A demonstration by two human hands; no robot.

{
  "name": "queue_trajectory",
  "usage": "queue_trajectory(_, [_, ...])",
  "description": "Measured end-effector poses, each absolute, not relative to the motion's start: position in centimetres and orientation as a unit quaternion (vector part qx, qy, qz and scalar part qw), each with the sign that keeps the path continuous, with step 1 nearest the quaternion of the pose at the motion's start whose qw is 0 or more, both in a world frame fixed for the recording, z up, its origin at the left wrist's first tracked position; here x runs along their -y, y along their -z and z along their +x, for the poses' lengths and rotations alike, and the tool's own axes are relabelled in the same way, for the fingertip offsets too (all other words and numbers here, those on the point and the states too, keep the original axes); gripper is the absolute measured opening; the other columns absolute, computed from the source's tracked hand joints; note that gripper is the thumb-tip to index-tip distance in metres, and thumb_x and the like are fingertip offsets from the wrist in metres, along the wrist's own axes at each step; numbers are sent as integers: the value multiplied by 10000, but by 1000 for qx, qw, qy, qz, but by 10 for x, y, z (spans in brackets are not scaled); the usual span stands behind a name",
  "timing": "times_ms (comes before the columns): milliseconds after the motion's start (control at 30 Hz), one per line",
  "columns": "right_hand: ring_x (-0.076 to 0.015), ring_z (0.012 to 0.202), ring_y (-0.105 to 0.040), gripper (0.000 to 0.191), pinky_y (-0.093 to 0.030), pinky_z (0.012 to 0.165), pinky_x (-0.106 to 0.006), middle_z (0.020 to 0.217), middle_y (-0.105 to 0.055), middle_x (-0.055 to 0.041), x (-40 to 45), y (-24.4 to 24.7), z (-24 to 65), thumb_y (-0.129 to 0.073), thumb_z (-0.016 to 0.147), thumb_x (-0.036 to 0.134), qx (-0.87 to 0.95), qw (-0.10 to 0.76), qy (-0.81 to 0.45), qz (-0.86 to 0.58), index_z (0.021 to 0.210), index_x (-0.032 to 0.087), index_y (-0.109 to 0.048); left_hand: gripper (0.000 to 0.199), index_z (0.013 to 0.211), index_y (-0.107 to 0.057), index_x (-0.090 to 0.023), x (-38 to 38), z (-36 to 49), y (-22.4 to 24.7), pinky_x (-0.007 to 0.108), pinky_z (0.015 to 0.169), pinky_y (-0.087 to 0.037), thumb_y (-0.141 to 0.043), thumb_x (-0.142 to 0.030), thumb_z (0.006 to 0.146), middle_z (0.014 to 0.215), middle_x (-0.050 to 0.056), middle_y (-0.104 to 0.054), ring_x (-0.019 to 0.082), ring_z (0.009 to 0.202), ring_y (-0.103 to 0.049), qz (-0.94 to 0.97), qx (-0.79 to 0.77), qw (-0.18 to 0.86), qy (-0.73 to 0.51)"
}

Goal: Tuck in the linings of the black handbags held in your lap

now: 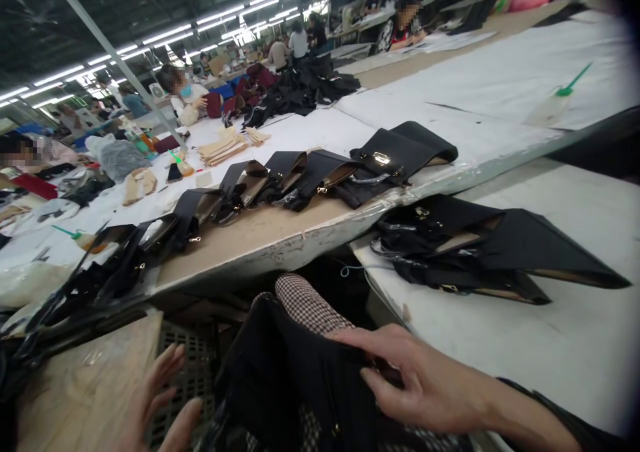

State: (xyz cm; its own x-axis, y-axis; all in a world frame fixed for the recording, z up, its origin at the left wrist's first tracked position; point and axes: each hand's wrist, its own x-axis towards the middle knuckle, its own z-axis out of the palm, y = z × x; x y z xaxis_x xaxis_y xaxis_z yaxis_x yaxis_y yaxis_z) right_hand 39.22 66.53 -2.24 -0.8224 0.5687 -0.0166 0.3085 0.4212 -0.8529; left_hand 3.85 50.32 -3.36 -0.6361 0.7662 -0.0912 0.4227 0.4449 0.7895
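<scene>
Black fabric (300,365) with a small gold-coloured piece near its lower part lies over my lap. My right hand (420,379) pinches its upper right edge between thumb and fingers. At the lower left, my left hand (163,405) is raised with its fingers apart, touching nothing; it is slightly blurred. Beyond my knees, a row of black bag pieces (320,172) with gold-coloured buckles leans along the table edge. More black bag pieces (465,239) lie stacked on the white surface to the right.
The long white table (390,112) holds tan pieces (223,147), glue bottles with green nozzles (555,102) and a dark fabric pile (310,85). A wooden board (90,379) and a plastic crate (187,365) are at lower left. Several people sit farther off.
</scene>
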Motion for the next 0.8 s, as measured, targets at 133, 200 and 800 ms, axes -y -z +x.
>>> queue_trajectory(133, [-182,896,-645,554,-471,849,-280,1052,-708,-36,-659,19,388,-530,848,159,841,139,-460,-248,1389,278,-537,735,1364,-547,-235,-579,54,37,505,1050,-445,-787,-333,675,1371,112,-607,343,1220,-579,456,-759,364,-290])
queue_trajectory(200, [-162,832,-641,552,-473,806,-261,991,-712,-28,-661,15,388,-520,849,152,848,132,-460,-228,1390,262,-534,639,1311,-596,-183,-602,59,44,458,1077,-421,-733,-196,686,1316,106,-645,314,1197,-592,490,-689,451,-285])
queue_trajectory(800, [-220,1216,-541,504,-413,1038,-316,1339,-580,-74,-779,29,346,-650,895,328,796,-11,-591,-130,1372,201,-546,716,1414,-487,-271,-579,63,13,271,894,-509,-588,-63,737,1333,-35,-637,218,1085,-628,370,-624,667,-171])
